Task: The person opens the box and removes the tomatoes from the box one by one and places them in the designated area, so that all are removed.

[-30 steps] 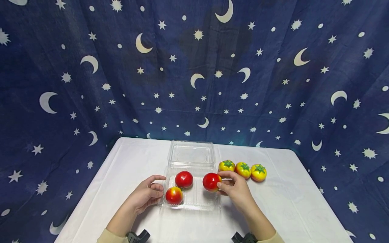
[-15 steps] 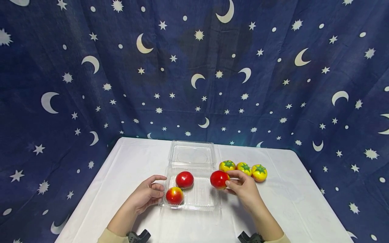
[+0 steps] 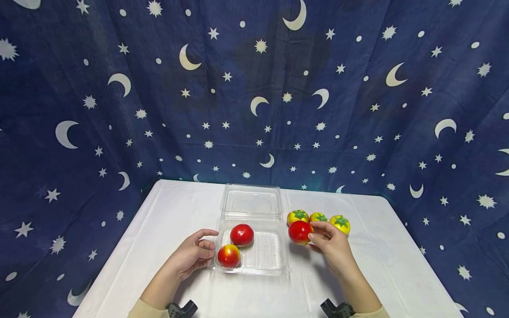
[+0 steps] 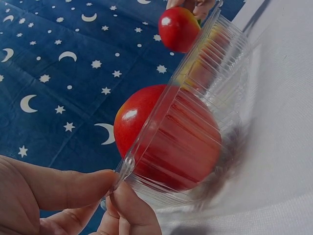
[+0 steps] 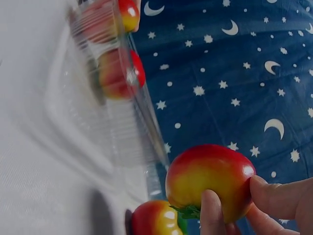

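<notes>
In the head view my right hand (image 3: 334,246) holds a red-and-yellow tomato (image 3: 300,232) off the table, just right of the clear plastic clamshell box (image 3: 264,269). Thumb and fingers grip its side, and in the right wrist view the green leafy top of this tomato (image 5: 215,178) points downward. My left hand (image 3: 192,254) is at the box's left side; the left wrist view has its thumb and finger pinching the clear rim (image 4: 146,132). Inside the box sit two tomatoes, a red one (image 3: 241,235) farther back and a red-yellow one (image 3: 229,256) at the front left corner.
The box's lid (image 3: 251,199) lies open toward the back. Right of the box, three more tomatoes stand in a row with green tops up, the right one (image 3: 339,223) partly behind my hand. A white cloth covers the table (image 3: 179,203); a starry blue curtain (image 3: 238,123) hangs around it.
My right hand has carried the tomato rightward from over the box's right part to just outside its right edge. The left hand has stayed on the box.
</notes>
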Tool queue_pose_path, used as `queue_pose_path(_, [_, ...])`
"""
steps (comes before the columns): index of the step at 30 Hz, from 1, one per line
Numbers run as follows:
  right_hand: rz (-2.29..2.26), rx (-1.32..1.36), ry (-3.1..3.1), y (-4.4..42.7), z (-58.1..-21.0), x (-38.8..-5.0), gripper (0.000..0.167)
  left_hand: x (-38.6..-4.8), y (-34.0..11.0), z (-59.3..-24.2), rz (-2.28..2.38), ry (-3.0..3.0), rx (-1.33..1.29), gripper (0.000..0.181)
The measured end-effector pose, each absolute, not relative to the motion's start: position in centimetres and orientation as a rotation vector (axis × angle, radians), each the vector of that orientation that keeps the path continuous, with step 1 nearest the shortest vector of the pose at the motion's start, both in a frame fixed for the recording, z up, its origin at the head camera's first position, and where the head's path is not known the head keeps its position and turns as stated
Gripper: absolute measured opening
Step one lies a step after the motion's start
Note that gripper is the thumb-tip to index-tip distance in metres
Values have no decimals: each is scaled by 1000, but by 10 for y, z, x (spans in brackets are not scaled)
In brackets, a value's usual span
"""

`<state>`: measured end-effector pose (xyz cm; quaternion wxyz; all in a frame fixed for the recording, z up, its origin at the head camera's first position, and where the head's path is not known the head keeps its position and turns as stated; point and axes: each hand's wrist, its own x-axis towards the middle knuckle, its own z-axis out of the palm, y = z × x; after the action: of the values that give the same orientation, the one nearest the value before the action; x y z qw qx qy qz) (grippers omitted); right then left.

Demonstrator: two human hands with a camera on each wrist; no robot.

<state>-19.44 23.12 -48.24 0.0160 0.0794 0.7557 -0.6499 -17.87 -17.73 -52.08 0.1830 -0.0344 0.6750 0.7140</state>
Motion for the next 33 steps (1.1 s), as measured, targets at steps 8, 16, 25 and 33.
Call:
queue_pose_path(8, [-2003, 277, 2359, 239, -493, -198, 46, -178, -177, -521, 2017, 1898, -92, 67])
queue_pose_path(16, [-2012, 300, 2310, 241, -509, -203, 44, -179, -177, -521, 2018, 1896, -89, 68])
queue_pose_path(25, [-2015, 334, 2266, 240, -521, -207, 44, -178, -178, -521, 2021, 1894, -88, 68])
queue_pose_path(33, [-2014, 338, 2240, 241, -528, -209, 44, -178, -178, -521, 2024, 1886, -86, 69])
